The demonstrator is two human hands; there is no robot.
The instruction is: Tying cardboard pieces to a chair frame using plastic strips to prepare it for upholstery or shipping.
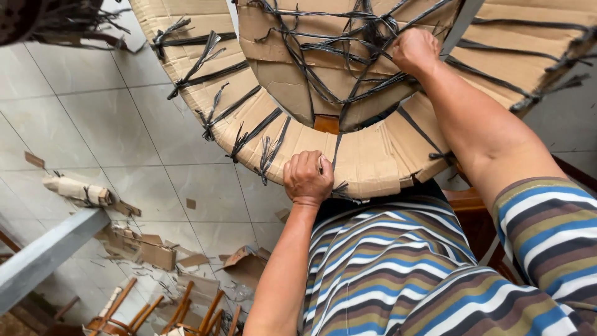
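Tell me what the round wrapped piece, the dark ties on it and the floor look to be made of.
Wrapping: looks like brown corrugated cardboard, matte, with cut edges and creases showing. Ties: seemingly dark flat plastic strapping or cord, slightly glossy, with frayed knotted ends; exact type unclear. Floor: pale glazed tile by its sheen and grout lines. Left hand grips the cardboard rim; right hand is fisted among the ties.

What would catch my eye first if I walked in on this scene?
Most likely the big cardboard-wrapped ring bound with dark straps, filling the top of the view. The left hand closes its grip on the ring's near edge, while the right hand is fisted among the straps higher up. Cardboard scraps litter the tiled floor at lower left.
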